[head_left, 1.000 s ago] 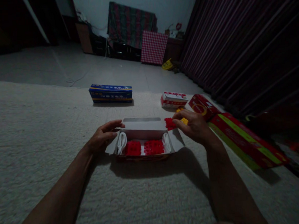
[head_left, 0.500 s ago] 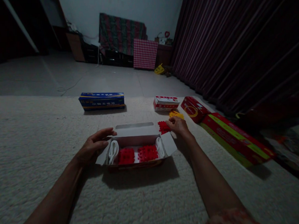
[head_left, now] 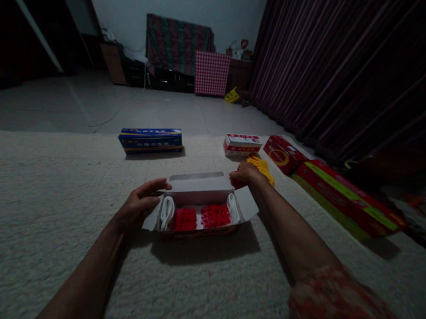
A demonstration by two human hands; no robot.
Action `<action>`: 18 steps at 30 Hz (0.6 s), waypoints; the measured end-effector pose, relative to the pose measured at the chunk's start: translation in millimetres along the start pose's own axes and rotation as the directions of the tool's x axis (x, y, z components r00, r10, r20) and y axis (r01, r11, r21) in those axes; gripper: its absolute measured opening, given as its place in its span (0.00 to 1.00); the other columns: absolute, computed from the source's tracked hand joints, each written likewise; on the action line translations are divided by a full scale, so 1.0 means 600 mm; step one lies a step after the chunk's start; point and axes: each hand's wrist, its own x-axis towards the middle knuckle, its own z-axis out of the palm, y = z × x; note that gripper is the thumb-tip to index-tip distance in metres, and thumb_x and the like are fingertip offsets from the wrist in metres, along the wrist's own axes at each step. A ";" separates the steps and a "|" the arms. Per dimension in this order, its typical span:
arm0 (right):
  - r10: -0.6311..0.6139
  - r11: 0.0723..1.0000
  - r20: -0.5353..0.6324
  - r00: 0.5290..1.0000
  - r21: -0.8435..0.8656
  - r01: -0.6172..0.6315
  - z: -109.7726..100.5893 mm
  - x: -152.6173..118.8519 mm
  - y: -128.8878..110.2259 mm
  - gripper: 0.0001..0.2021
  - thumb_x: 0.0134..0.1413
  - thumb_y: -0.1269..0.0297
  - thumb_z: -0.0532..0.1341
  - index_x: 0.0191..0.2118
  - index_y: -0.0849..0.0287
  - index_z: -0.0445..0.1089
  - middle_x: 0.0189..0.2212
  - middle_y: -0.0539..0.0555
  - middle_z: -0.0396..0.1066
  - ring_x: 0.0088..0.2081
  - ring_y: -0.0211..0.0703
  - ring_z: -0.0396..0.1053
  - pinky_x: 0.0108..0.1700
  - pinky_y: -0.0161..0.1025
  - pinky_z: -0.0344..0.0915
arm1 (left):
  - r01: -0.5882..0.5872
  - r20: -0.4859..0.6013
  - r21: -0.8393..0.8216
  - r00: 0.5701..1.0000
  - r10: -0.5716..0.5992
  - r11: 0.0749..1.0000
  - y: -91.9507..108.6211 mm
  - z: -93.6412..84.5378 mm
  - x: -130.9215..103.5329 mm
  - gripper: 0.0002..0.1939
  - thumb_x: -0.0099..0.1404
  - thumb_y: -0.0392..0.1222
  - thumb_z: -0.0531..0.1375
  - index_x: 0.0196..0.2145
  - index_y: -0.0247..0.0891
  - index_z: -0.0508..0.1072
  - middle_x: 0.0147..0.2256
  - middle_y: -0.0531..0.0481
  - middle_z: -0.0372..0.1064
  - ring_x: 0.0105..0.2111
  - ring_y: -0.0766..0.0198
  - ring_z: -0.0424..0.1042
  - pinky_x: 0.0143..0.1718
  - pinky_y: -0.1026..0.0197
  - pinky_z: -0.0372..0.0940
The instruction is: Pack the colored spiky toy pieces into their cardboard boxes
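An open cardboard box (head_left: 199,234) stands on the pale textured mat with its flaps folded out. Inside lie two red interlocking plastic pieces (head_left: 216,216), side by side, with a folded white cloth (head_left: 167,213) at the left end and a similar white roll (head_left: 233,208) at the right. My left hand (head_left: 138,204) is at the box's left flap, fingers stretched and thumb apart. Just beyond the right flap, my right hand (head_left: 248,173) closes over another red plastic piece (head_left: 237,183), mostly hidden beneath it. Yellow plastic pieces (head_left: 261,168) lie right behind that hand.
A blue box (head_left: 151,141) lies at the mat's far side. To the right are a white-and-red box (head_left: 242,145), a dark red box (head_left: 283,153) and a long red-and-green box (head_left: 347,197). A purple curtain (head_left: 336,62) hangs along the right.
My right hand has shifted left over the red piece, covering more of it, and more of the yellow pieces shows. The left hand stays by the flap. The whole view has shifted slightly.
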 end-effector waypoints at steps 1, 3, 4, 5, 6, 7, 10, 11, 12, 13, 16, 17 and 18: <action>-0.004 1.000 -0.016 1.000 0.017 0.004 -0.002 -0.003 0.002 0.11 0.47 0.59 0.68 0.30 0.64 0.79 0.31 0.62 0.79 0.36 0.53 0.77 0.36 0.39 0.68 | 0.001 0.000 0.002 1.000 -0.001 1.000 0.000 0.000 0.000 0.24 0.47 0.34 0.72 0.44 0.42 0.82 0.46 0.43 0.79 0.41 0.53 0.78 0.39 0.57 0.73; -0.013 0.999 -0.071 0.997 0.050 0.017 -0.011 -0.014 0.007 0.14 0.53 0.57 0.64 0.38 0.64 0.79 0.37 0.61 0.79 0.39 0.50 0.77 0.38 0.39 0.68 | 0.001 -0.001 0.001 1.000 -0.001 1.000 0.001 0.001 -0.001 0.24 0.47 0.34 0.72 0.44 0.42 0.82 0.46 0.43 0.79 0.40 0.53 0.78 0.38 0.57 0.73; -0.015 0.997 -0.111 0.994 0.071 0.023 -0.017 -0.021 0.011 0.17 0.56 0.56 0.62 0.43 0.63 0.78 0.41 0.61 0.79 0.41 0.49 0.76 0.40 0.39 0.68 | -0.001 -0.001 0.000 1.000 0.001 1.000 0.002 0.002 -0.001 0.23 0.47 0.34 0.72 0.44 0.41 0.82 0.46 0.43 0.79 0.40 0.53 0.78 0.38 0.57 0.73; -0.015 0.994 -0.153 0.988 0.104 0.032 -0.024 -0.029 0.015 0.19 0.57 0.55 0.62 0.48 0.63 0.76 0.45 0.61 0.78 0.44 0.49 0.76 0.42 0.39 0.68 | -0.001 -0.002 -0.001 1.000 0.001 1.000 0.002 0.003 -0.001 0.23 0.47 0.34 0.72 0.44 0.41 0.82 0.45 0.43 0.79 0.40 0.53 0.78 0.38 0.57 0.73; -0.012 0.988 -0.191 0.981 0.146 0.041 -0.031 -0.037 0.020 0.21 0.57 0.53 0.61 0.51 0.62 0.74 0.47 0.62 0.77 0.45 0.49 0.75 0.43 0.39 0.68 | -0.002 -0.006 -0.001 1.000 0.002 1.000 0.003 0.004 -0.001 0.23 0.46 0.34 0.72 0.43 0.41 0.82 0.45 0.43 0.79 0.40 0.53 0.78 0.38 0.57 0.73; -0.008 0.980 -0.222 0.975 0.193 0.052 -0.038 -0.047 0.026 0.22 0.57 0.52 0.62 0.52 0.62 0.72 0.48 0.62 0.76 0.46 0.49 0.75 0.44 0.40 0.68 | -0.003 -0.012 0.001 1.000 0.003 1.000 0.004 0.004 -0.002 0.23 0.46 0.33 0.72 0.43 0.40 0.82 0.45 0.43 0.79 0.40 0.52 0.78 0.38 0.57 0.73; -0.020 0.950 -0.269 0.963 0.295 0.102 -0.047 -0.077 0.045 0.24 0.54 0.52 0.64 0.53 0.61 0.72 0.45 0.61 0.77 0.44 0.50 0.75 0.44 0.42 0.69 | 0.002 -0.024 -0.003 1.000 -0.002 1.000 0.003 0.004 -0.001 0.23 0.46 0.33 0.72 0.43 0.40 0.83 0.45 0.43 0.79 0.41 0.53 0.78 0.39 0.57 0.73; -0.042 0.950 -0.272 0.961 0.286 0.122 -0.046 -0.087 0.053 0.24 0.53 0.52 0.65 0.52 0.61 0.72 0.45 0.61 0.77 0.44 0.51 0.75 0.44 0.42 0.69 | 0.003 -0.022 -0.006 1.000 -0.003 1.000 0.003 0.004 0.000 0.23 0.45 0.33 0.72 0.43 0.41 0.83 0.45 0.43 0.79 0.41 0.53 0.78 0.39 0.58 0.73; -0.066 0.956 -0.270 0.961 0.259 0.138 -0.042 -0.097 0.061 0.24 0.53 0.52 0.65 0.52 0.60 0.72 0.45 0.61 0.77 0.44 0.51 0.74 0.45 0.43 0.68 | 0.000 -0.019 -0.010 1.000 0.000 1.000 0.003 0.003 0.000 0.24 0.45 0.33 0.72 0.43 0.41 0.83 0.45 0.43 0.79 0.41 0.53 0.78 0.39 0.58 0.73; -0.091 0.963 -0.263 0.961 0.221 0.151 -0.036 -0.106 0.069 0.24 0.52 0.52 0.66 0.51 0.60 0.72 0.45 0.62 0.77 0.44 0.52 0.74 0.45 0.44 0.68 | -0.002 -0.016 -0.013 1.000 0.001 1.000 0.002 0.003 0.001 0.24 0.45 0.33 0.72 0.43 0.41 0.83 0.45 0.43 0.80 0.40 0.53 0.78 0.39 0.58 0.73; -0.109 0.988 -0.230 0.967 0.083 0.131 -0.010 -0.129 0.090 0.23 0.51 0.51 0.67 0.49 0.59 0.74 0.44 0.64 0.76 0.43 0.55 0.74 0.43 0.45 0.68 | -0.012 -0.017 -0.007 1.000 0.012 1.000 0.002 0.004 0.001 0.23 0.45 0.33 0.72 0.42 0.39 0.83 0.44 0.42 0.80 0.39 0.52 0.78 0.37 0.57 0.73; -0.098 0.993 -0.214 0.972 0.045 0.110 0.000 -0.135 0.094 0.22 0.50 0.51 0.66 0.48 0.59 0.74 0.43 0.64 0.76 0.43 0.56 0.74 0.42 0.45 0.68 | -0.014 -0.019 -0.006 1.000 0.014 1.000 0.003 0.005 0.001 0.23 0.45 0.33 0.72 0.42 0.39 0.82 0.44 0.41 0.80 0.39 0.52 0.78 0.37 0.57 0.74; -0.089 0.996 -0.192 0.977 0.014 0.093 0.009 -0.141 0.097 0.22 0.50 0.51 0.66 0.48 0.58 0.74 0.43 0.64 0.76 0.43 0.56 0.74 0.42 0.45 0.68 | -0.016 -0.022 -0.004 1.000 0.016 1.000 0.003 0.006 0.000 0.23 0.45 0.33 0.72 0.42 0.39 0.82 0.44 0.41 0.80 0.39 0.52 0.78 0.37 0.57 0.74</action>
